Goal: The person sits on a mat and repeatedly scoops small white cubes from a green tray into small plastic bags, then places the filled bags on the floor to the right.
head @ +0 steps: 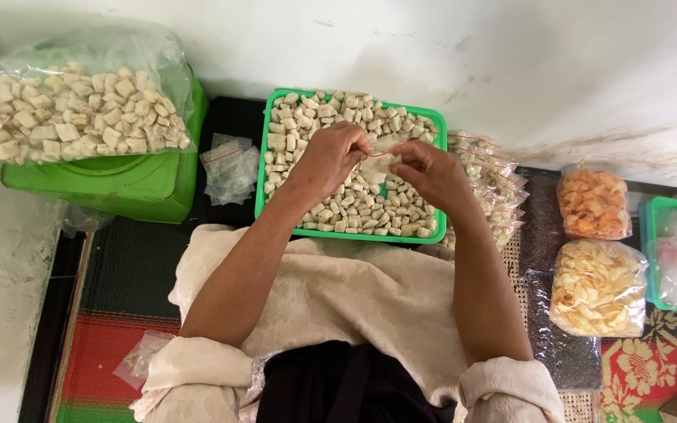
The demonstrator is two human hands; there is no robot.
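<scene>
Seen from above, over a green tray (261, 180) heaped with pale snack chunks (350, 205). Left hand (328, 157) and right hand (429, 170) raised side by side above the tray's middle, fingertips meeting on a small clear bag (380, 162) pinched between them. Bag caught at its left edge by the left fingers and at its right edge by the right ones, so both hands closed on it (a thin red strip runs along its top). Bag hanging just over the chunks, not resting on them as far as can be told; contents too small to make out.

To the left of the tray, a loose pile of empty bags (230, 166) on the dark mat. Further left, a big clear sack (72, 110) full of the same chunks, lying on top of a green scale (119, 184). To the right, touching the tray's side, a stack of filled packets (491, 192) with red seals. Beyond those, well apart from the hands, a bag of orange crisps (593, 204) and under it a bag of yellow crisps (597, 288). At the far right edge, a second tray (647, 251) holding clear plastic. Cream cloth (331, 290) across the lap below the forearms, woven mat (111, 345) underneath.
</scene>
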